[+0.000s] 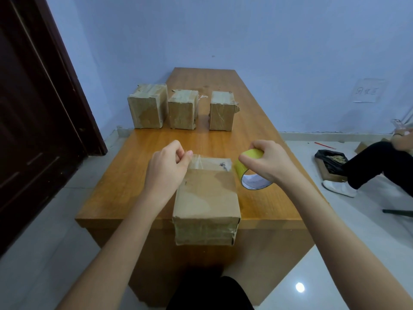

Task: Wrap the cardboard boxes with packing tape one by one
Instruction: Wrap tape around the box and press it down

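Wrapping: a cardboard box is set at the near edge of the wooden table, its front face overhanging that edge slightly.
Tape strip: a clear strip is stretched across the far top edge of the box, between the two hands.
Left hand: closed, thumb and fingers pinched on the free end of the strip, just beyond the box's far left corner.
Right hand: clamped on the tape roll, which is held tilted just off the box's far right corner, above the table.
Other boxes: three boxes are lined up in a row across the table's middle, toward its left edge, glossy tape visible on them.
Surroundings: a dark door at left; a seated person's leg and white shoe at right.
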Action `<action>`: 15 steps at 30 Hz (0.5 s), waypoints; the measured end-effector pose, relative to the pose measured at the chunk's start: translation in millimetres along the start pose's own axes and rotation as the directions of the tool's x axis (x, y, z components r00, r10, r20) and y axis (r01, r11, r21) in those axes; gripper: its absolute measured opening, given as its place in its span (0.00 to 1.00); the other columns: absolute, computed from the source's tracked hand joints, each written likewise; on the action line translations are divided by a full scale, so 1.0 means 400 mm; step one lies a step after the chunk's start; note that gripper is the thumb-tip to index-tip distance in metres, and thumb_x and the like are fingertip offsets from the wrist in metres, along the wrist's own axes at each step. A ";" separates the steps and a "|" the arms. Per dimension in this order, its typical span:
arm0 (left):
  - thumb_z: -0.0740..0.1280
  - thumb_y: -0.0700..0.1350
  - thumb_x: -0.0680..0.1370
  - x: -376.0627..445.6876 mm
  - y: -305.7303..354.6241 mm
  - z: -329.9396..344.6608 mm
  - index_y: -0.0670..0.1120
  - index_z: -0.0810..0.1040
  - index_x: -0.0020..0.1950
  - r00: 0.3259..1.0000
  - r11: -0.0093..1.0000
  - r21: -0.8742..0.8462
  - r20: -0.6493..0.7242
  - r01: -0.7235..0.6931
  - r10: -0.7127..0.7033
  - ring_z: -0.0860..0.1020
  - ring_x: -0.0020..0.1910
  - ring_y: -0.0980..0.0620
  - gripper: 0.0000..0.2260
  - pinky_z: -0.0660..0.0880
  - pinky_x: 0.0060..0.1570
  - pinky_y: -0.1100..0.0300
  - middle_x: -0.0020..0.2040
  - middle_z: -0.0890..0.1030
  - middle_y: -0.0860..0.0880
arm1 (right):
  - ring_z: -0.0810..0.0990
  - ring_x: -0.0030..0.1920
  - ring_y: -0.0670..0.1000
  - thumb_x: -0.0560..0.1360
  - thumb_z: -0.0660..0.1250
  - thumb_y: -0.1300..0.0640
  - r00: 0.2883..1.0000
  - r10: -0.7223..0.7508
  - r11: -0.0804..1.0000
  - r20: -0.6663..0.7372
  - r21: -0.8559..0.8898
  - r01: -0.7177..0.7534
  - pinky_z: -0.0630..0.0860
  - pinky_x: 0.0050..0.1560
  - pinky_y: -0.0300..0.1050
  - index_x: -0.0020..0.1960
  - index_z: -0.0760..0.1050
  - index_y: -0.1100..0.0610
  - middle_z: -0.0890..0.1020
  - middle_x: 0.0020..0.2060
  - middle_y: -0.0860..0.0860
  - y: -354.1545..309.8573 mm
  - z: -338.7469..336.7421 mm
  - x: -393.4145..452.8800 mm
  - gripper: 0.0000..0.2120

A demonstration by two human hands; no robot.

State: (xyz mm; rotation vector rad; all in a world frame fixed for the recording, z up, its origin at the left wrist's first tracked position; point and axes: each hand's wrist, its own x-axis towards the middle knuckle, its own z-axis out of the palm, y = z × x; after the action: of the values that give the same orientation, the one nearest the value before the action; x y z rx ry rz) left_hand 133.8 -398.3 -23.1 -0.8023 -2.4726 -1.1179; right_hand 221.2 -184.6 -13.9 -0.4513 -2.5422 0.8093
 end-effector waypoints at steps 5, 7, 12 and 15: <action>0.65 0.49 0.78 -0.001 -0.017 0.010 0.50 0.67 0.34 0.999 0.999 0.005 0.000 0.046 -0.046 0.67 0.26 0.57 0.14 0.61 0.28 0.65 0.27 0.69 0.52 | 0.64 0.30 0.43 0.69 0.66 0.33 0.997 0.020 0.994 0.077 -0.112 -0.012 0.59 0.30 0.39 0.32 0.57 0.45 0.62 0.29 0.43 -0.002 0.016 0.013 0.23; 0.65 0.49 0.78 0.002 -0.022 0.012 0.50 0.67 0.35 0.996 0.996 0.003 0.017 0.084 -0.084 0.68 0.29 0.56 0.13 0.61 0.28 0.64 0.30 0.71 0.51 | 0.65 0.31 0.42 0.67 0.66 0.30 0.995 0.021 0.988 0.099 -0.152 -0.006 0.60 0.30 0.38 0.33 0.58 0.44 0.64 0.30 0.42 -0.004 0.015 0.011 0.23; 0.65 0.49 0.77 -0.004 -0.031 0.018 0.47 0.68 0.36 0.996 0.995 -0.044 0.028 0.086 -0.085 0.69 0.33 0.56 0.13 0.61 0.31 0.64 0.35 0.71 0.51 | 0.74 0.34 0.50 0.66 0.67 0.30 0.996 0.014 0.963 0.087 -0.271 0.010 0.67 0.30 0.45 0.42 0.74 0.57 0.75 0.31 0.52 -0.021 0.006 0.021 0.29; 0.66 0.50 0.76 -0.013 -0.034 0.029 0.49 0.67 0.39 0.982 0.965 -0.185 0.035 0.188 -0.185 0.71 0.38 0.57 0.11 0.64 0.34 0.66 0.41 0.72 0.51 | 0.70 0.31 0.46 0.65 0.66 0.29 0.996 0.031 0.953 0.084 -0.303 -0.004 0.60 0.27 0.44 0.37 0.70 0.56 0.71 0.26 0.48 -0.025 0.004 0.023 0.28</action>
State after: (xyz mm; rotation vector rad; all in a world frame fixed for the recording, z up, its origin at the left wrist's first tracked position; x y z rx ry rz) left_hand 129.0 -399.0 -41.1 -0.6401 -2.5264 -1.4335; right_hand 210.9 -189.3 -6.3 -0.5450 -2.7604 0.4514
